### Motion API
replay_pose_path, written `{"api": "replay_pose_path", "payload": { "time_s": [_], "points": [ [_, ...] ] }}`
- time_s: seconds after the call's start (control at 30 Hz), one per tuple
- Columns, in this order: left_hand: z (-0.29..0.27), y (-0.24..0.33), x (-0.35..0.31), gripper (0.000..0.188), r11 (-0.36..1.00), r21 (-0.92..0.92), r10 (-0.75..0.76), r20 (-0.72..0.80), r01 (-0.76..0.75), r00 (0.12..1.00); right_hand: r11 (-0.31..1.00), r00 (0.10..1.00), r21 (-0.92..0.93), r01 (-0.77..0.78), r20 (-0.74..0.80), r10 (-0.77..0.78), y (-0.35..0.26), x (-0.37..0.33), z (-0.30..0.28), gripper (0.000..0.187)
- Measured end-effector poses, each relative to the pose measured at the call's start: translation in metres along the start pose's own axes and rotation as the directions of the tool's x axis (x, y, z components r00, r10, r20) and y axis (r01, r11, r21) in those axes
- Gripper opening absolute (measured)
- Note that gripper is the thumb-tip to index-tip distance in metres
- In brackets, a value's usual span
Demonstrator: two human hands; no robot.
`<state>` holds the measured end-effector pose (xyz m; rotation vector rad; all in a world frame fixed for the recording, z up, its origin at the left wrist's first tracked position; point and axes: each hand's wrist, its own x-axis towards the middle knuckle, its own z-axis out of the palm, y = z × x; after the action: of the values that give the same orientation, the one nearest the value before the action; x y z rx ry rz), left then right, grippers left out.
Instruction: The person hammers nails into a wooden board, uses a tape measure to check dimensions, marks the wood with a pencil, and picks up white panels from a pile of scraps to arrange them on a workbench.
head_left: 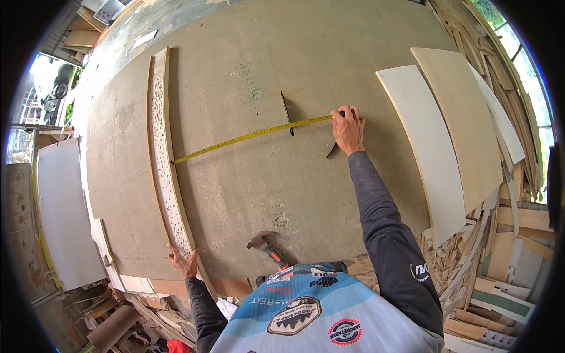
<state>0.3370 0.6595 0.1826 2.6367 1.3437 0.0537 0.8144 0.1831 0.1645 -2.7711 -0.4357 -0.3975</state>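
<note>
A long narrow board (166, 176) with a white, dark-speckled face and wooden edges lies lengthwise on the left of a large greyish-brown worktop (306, 194). My left hand (185, 263) grips the board's near end, fingers at one edge and thumb at the other. My right hand (348, 130) is closed around a tape measure, whose case is mostly hidden. Its yellow blade (253, 135) stretches left across the worktop to the board's right edge. Under the blade lies a thin black stick-like object (286, 112). A short dark strip (332, 150) sits just below my right hand.
A hammer (268, 247) with a black and red handle lies at the near edge, by my body. White and pale wood panels (424, 147) overlap the right side. Wood offcuts (459, 259) pile up beyond it. A large white panel (65, 212) stands at the left.
</note>
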Motion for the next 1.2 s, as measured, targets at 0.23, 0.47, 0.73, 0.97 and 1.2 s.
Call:
{"api": "replay_pose_path", "payload": {
  "time_s": [0.23, 0.47, 0.73, 0.97, 1.2],
  "points": [
    [-0.002, -0.002, 0.003, 0.118, 1.0, -0.004, -0.007, 0.026, 0.007, 1.0, 1.0, 1.0, 0.001, 0.003, -0.018, -0.003, -0.001, -0.002, 0.0, 0.013],
    [0.002, -0.005, 0.003, 0.118, 1.0, -0.003, -0.011, 0.006, 0.011, 1.0, 1.0, 1.0, 0.002, 0.001, -0.03, -0.001, -0.001, -0.002, 0.001, 0.014],
    [0.001, -0.001, 0.002, 0.115, 1.0, 0.011, -0.003, -0.01, 0.003, 1.0, 1.0, 0.999, 0.008, 0.002, -0.051, -0.002, -0.002, -0.001, 0.0, 0.014],
    [0.003, -0.003, 0.001, 0.115, 0.999, -0.046, 0.016, -0.023, -0.017, 1.0, 1.0, 0.999, 0.019, -0.013, -0.047, 0.014, -0.004, -0.005, 0.0, 0.014],
    [0.001, 0.002, -0.002, 0.115, 0.997, -0.058, -0.048, -0.007, 0.047, 0.999, 0.999, 0.999, 0.029, -0.019, -0.028, 0.02, -0.003, -0.006, 0.003, 0.013]
  ]
}}
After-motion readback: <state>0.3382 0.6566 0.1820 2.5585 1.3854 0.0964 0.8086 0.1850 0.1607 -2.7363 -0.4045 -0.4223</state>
